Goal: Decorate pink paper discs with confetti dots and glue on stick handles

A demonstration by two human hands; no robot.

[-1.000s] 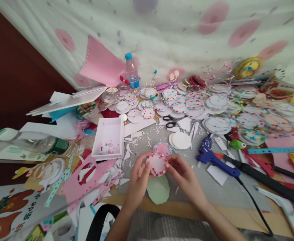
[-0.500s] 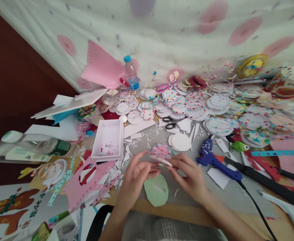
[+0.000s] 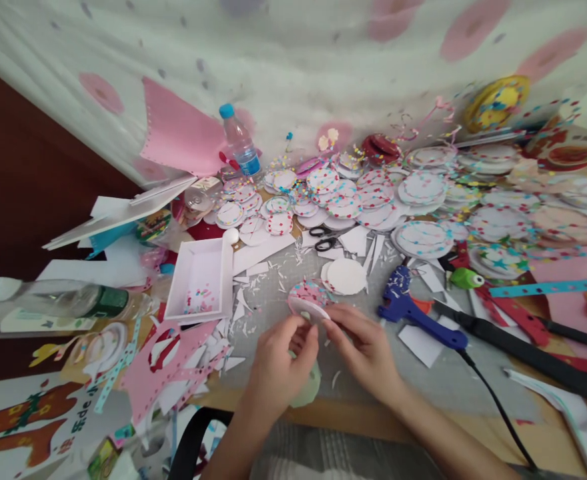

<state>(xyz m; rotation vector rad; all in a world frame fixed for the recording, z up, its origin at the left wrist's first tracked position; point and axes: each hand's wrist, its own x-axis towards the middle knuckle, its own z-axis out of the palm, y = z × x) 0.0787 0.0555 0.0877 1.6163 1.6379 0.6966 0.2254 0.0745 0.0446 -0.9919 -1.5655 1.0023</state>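
Note:
Between my hands a white paper disc (image 3: 309, 309) is held at a tilt. My right hand (image 3: 363, 343) pinches its right edge. My left hand (image 3: 286, 353) has its fingers curled at the disc's lower side, around something small and pale that I cannot make out. Behind the disc lies a pink dotted round piece (image 3: 306, 291), partly covered. White paper circles (image 3: 344, 276) are stacked just beyond my right hand. A pale green paper piece (image 3: 307, 390) lies below, partly hidden by my left hand.
A blue glue gun (image 3: 416, 312) lies at the right, its cord running toward the front edge. Black-handled scissors (image 3: 325, 241) and many decorated discs (image 3: 423, 193) are behind. At the left stand a white box (image 3: 201, 280) and bottles (image 3: 73, 300).
The view has shifted, so the table items appear further left. My left hand's fingers, spread before, have curled in at the disc, and the disc now shows more of its face.

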